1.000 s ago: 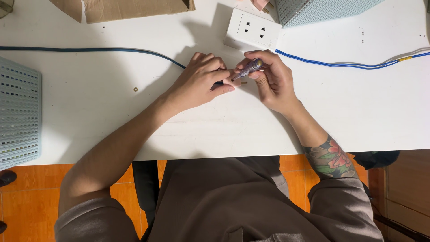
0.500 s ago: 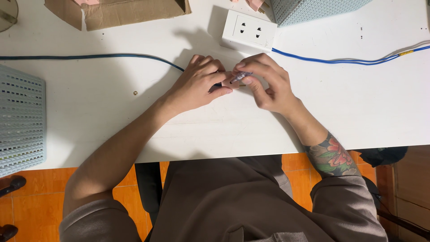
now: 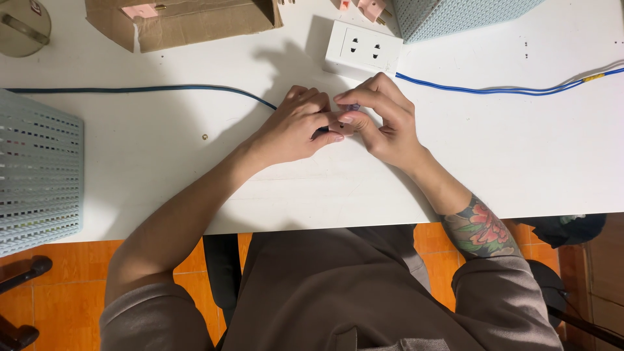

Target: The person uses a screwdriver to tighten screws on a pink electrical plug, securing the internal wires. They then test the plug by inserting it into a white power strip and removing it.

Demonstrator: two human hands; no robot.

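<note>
Nearest the camera, a grey-brown shirt and two bare forearms reach over the front edge of the white tabletop (image 3: 162, 169); the right forearm carries a flower tattoo. Past them, the left hand (image 3: 296, 127) and the right hand (image 3: 380, 123) meet at mid-table, fingertips pressed together around a small dark piece (image 3: 351, 108) of which only a sliver shows between the fingers. Both hands are clenched in a pinch on it, and what kind of thing it is cannot be told. A dark blue cable (image 3: 143, 89) runs in from the left edge and ends under the left hand. A pale perforated basket (image 3: 36, 175) stands at the left edge, well apart from the hands. Just beyond the hands lies a white double wall socket (image 3: 364, 49), and a bright blue cable (image 3: 500, 91) trails from behind the right hand off to the right edge. Farthest off sit a cardboard box (image 3: 195, 23), a second perforated basket (image 3: 455, 16) and a round metal thing (image 3: 23, 26) in the left corner.
</note>
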